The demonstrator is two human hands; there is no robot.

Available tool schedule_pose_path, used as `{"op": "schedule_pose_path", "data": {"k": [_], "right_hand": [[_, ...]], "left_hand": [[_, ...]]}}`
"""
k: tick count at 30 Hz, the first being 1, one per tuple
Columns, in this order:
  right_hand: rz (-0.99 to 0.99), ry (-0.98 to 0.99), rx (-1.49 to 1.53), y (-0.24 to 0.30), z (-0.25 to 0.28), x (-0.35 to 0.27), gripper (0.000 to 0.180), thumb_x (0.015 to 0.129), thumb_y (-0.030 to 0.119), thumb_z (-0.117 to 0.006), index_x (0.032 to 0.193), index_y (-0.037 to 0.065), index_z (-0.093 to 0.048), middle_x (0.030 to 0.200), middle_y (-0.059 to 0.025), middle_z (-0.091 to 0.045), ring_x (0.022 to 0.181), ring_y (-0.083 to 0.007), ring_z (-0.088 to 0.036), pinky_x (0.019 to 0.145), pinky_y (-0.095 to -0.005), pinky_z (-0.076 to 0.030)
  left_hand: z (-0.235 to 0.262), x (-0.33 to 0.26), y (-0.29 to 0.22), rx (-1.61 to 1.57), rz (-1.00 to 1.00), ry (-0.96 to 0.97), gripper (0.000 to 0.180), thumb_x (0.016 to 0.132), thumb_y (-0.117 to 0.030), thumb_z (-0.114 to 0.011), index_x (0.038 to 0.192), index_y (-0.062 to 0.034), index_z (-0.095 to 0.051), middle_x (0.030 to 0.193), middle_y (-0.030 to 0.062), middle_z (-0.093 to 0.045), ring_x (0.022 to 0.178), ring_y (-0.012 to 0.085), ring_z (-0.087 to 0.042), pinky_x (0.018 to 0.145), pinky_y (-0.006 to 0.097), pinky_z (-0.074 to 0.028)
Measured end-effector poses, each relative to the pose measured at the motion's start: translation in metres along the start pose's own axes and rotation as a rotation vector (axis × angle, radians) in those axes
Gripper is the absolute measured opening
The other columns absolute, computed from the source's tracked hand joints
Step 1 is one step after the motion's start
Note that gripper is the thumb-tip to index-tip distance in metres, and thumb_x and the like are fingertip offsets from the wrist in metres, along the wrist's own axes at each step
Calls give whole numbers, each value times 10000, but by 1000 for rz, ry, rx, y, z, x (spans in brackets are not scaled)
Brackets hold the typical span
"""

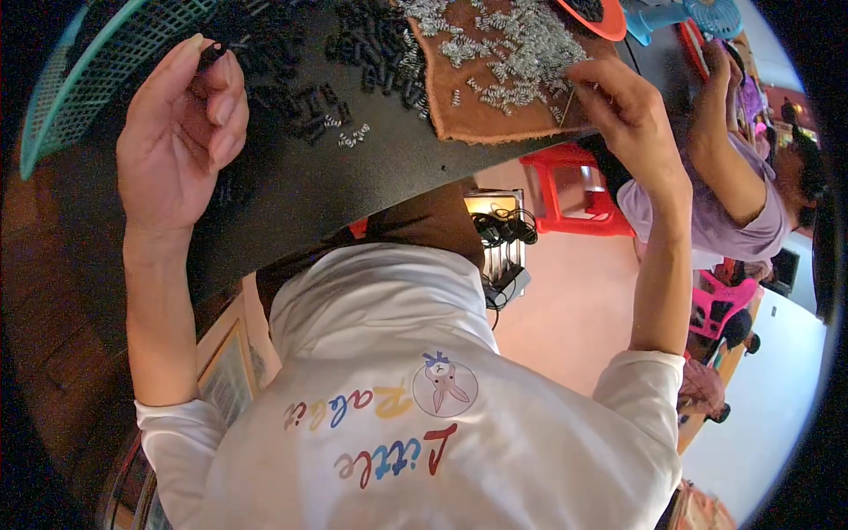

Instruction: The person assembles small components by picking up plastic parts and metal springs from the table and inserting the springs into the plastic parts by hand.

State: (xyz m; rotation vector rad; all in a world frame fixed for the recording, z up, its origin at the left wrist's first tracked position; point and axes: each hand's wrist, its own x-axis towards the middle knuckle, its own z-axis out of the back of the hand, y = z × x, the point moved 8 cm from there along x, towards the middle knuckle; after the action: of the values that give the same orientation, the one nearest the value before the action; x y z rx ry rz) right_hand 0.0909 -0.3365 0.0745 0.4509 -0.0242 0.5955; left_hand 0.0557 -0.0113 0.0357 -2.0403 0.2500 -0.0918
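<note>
Hands (181, 132) (623, 110) pinching upright black piece (212, 55)

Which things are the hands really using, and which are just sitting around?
In use: left hand pinching a small black part; right hand at the silver springs on the brown mat; black parts pile.

Lying about: teal basket, orange dish, blue fan, red stool.

Table (291, 190) lying across top of frame. Basket (79, 79) sitting on table at upper left. Left hand (177, 132) hanging just right of basket, pinching small piece (212, 53). Pile of small pieces (336, 62) lying in top middle. Mat (477, 110) lying right of pile, springs (503, 44) lying on mat. Right hand (623, 110) touching mat's right edge. Stool (574, 190) standing below mat. Another person (742, 177) sitting at far right.
</note>
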Motion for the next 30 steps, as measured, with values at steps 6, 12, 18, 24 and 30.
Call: {"op": "schedule_pose_path", "data": {"k": [6, 12, 18, 24, 30], "right_hand": [[-23, 138, 11, 1, -6, -10, 148, 828, 51, -603, 957, -21, -609, 891, -164, -601, 839, -332, -600, 765, -367, -483], [12, 202, -103, 12, -11, -10, 155, 839, 102, -593, 938, -16, -609, 888, -164, -608, 857, -342, -604, 756, -391, -484], [27, 189, -195, 11, -14, -11, 163, 837, 144, -587, 910, -1, -602, 865, -179, -602, 837, -374, -593, 734, -426, -480], [-53, 166, -174, 8, -11, -9, 160, 827, 134, -581, 907, -3, -600, 869, -184, -606, 828, -380, -594, 724, -428, -480], [-24, 143, -121, 19, -6, -4, 149, 824, 119, -585, 908, -3, -604, 858, -182, -610, 814, -376, -601, 714, -424, -482]], "left_hand": [[6, 2, 0, 24, -6, -15, 328, 997, -303, -389, 829, -48, -509, 658, 10, -450, 493, 91, -425, 422, 216, -319], [3, 0, 3, 15, 9, 18, 322, 997, -307, -390, 827, -59, -505, 659, 4, -446, 495, 91, -419, 432, 216, -316], [4, 2, 3, 23, -5, 33, 319, 999, -304, -389, 838, -56, -512, 661, 4, -446, 497, 90, -418, 434, 215, -319], [4, 0, 1, 4, -9, 31, 322, 998, -304, -395, 838, -53, -518, 660, 8, -450, 500, 89, -428, 423, 212, -321], [1, 1, 2, 13, -5, 18, 327, 998, -299, -394, 829, -50, -523, 655, 8, -454, 489, 93, -430, 411, 216, -318]]}}
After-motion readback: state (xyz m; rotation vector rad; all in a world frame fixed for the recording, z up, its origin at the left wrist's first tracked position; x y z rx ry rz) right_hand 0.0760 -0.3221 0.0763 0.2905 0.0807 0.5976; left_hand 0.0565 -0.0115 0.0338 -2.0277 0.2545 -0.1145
